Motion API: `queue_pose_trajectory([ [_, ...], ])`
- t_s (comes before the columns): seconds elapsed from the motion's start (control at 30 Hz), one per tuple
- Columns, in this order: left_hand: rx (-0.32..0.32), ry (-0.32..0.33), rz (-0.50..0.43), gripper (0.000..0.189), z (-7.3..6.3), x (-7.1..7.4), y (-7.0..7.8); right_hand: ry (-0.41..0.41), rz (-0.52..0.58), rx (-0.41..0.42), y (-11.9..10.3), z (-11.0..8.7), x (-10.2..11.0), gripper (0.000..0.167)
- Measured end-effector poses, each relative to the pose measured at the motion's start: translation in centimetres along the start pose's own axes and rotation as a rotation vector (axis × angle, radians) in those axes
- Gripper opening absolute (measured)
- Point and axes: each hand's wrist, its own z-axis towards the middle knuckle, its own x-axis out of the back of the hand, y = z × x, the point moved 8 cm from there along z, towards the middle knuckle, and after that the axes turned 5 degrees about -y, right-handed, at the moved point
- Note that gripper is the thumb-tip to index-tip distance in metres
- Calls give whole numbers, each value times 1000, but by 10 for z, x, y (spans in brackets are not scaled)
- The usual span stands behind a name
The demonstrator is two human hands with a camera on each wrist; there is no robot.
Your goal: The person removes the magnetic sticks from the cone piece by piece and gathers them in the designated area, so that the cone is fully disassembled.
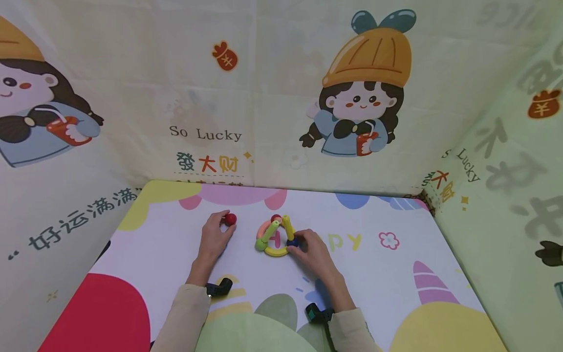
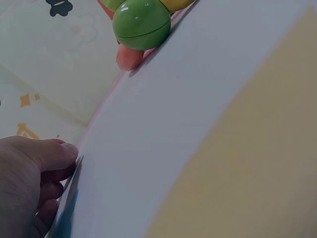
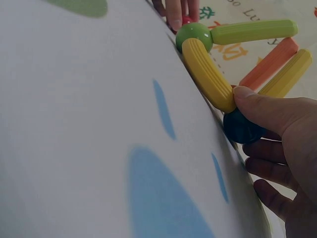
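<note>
My left hand (image 1: 214,238) pinches a red ball (image 1: 230,219) between thumb and fingertips, low over the mat. To its right stands a toy frame of balls and rods. A yellow curved rod (image 1: 276,253) and a coral curved rod form its ring, with a green ball (image 1: 261,244), a dark blue ball (image 3: 241,127) and a second red ball at the back. Light green (image 3: 255,31), yellow (image 3: 288,73) and coral (image 3: 270,63) straight rods rise from it. My right hand (image 1: 317,254) grips the frame at the blue ball, its thumb over the yellow curved rod's end.
A printed mat (image 1: 246,274) with coloured shapes and letters covers the table. Printed cloth (image 1: 281,98) hangs behind it and along both sides. Each wrist wears a small dark camera, as on the left wrist (image 1: 220,287).
</note>
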Motion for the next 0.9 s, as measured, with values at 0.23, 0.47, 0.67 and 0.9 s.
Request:
queue_pose_trajectory([
  [0.23, -2, -1, -2, 50, 1, -1, -2, 5, 8, 10, -1, -1, 1, 48],
  [0.47, 4, -2, -13, 51, -1, -1, -2, 0, 9, 9, -3, -2, 2, 48],
  [0.67, 18, 2, -15, 53, -1, -1, -2, -7, 0, 11, -3, -1, 3, 49],
  [0.9, 30, 15, -53, 56, -3, 4, 0, -17, 8, 14, -3, -2, 3, 51],
])
